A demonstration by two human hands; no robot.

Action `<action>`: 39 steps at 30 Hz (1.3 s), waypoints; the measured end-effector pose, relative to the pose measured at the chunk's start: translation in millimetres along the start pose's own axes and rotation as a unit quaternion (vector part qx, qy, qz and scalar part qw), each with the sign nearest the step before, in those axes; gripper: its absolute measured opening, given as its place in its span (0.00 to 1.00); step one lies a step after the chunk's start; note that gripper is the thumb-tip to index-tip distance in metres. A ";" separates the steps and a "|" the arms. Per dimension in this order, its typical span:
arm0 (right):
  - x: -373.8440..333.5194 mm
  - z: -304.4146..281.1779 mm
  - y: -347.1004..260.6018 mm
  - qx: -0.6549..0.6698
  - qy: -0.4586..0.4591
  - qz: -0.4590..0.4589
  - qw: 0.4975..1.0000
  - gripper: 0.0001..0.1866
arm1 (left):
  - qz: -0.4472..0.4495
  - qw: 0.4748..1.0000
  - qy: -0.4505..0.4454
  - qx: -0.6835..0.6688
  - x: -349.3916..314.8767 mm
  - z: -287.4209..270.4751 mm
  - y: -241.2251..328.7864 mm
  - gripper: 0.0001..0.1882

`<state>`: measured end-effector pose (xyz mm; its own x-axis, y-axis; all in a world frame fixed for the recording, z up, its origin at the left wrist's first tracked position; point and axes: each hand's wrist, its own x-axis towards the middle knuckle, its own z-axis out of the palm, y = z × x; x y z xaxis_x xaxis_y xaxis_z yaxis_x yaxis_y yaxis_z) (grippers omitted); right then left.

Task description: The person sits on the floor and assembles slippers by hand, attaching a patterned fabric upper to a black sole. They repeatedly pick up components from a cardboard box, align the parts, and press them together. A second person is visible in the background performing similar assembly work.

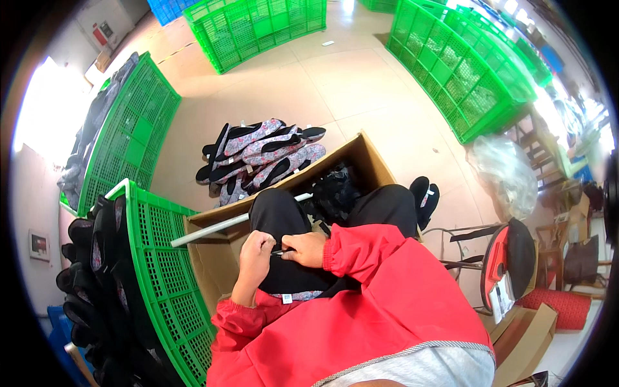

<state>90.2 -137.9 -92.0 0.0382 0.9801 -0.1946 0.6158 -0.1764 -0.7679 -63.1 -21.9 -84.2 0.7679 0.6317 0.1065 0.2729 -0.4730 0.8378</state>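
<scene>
Head view: near the middle of the frame, both bare hands are brought close together above the lap, where a black fabric piece is spread, with a floral edge and a white label seen along its lower side. The left hand is curled into a narrow, fist-like grip, and whatever may be pinched inside it is hidden by the fingers. By the right hand, a small slim object is held between thumb and bent forefinger, over the black fabric; its kind cannot be told at this size. Red sleeves are worn on both arms, and the red jacket is spread across the lower middle. Just beyond the knees, an open cardboard box is seen, with a black plastic bag inside it and a white tube laid slantwise across its left part. Above the box, left of the frame's centre, floral and black slippers are heaped on the floor. Black footwear is stacked at the lower left, beside a green crate. Right of the box, a dark pair of slippers is placed on the floor, and farther right a clear plastic bag is seen.
</scene>
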 end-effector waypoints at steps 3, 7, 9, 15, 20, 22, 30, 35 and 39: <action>2.3 1.9 1.6 -0.007 -0.013 0.002 1.000 0.16 | -0.012 1.000 0.004 0.001 -0.7 -0.4 2.9 0.05; 1.9 4.8 4.9 0.017 0.008 -0.004 1.000 0.16 | -0.029 1.000 0.002 -0.007 -0.3 0.3 3.8 0.05; 3.3 5.6 6.1 0.023 0.011 -0.011 1.000 0.16 | -0.036 0.999 -0.005 -0.005 0.1 -0.8 5.0 0.05; -0.6 1.4 3.3 0.039 -0.001 0.009 0.999 0.17 | -0.040 0.999 -0.001 -0.006 0.2 -0.6 0.6 0.04; -7.1 10.1 14.0 0.106 0.027 -0.011 0.994 0.21 | 0.016 0.999 0.025 0.040 16.1 0.4 16.1 0.03; -12.1 13.2 16.4 0.145 0.038 -0.008 0.989 0.22 | 0.053 0.997 0.031 0.056 30.0 6.0 38.0 0.03; -11.9 26.7 34.0 0.228 0.108 -0.050 0.966 0.22 | 0.146 0.986 0.042 0.061 62.4 30.2 95.0 0.08; -15.6 25.8 38.3 0.275 0.080 -0.030 0.958 0.19 | 0.133 0.983 0.016 0.124 49.4 0.0 62.7 0.03; -13.0 28.8 44.1 0.289 0.082 -0.042 0.953 0.18 | 0.053 0.987 0.070 0.138 21.6 -25.9 50.2 0.23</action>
<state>94.2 -161.1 -140.9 0.1597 0.9856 -0.0561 0.0872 -0.0707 -0.9937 -47.8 -16.1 -26.0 0.7177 0.6396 0.2754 0.3573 -0.6776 0.6428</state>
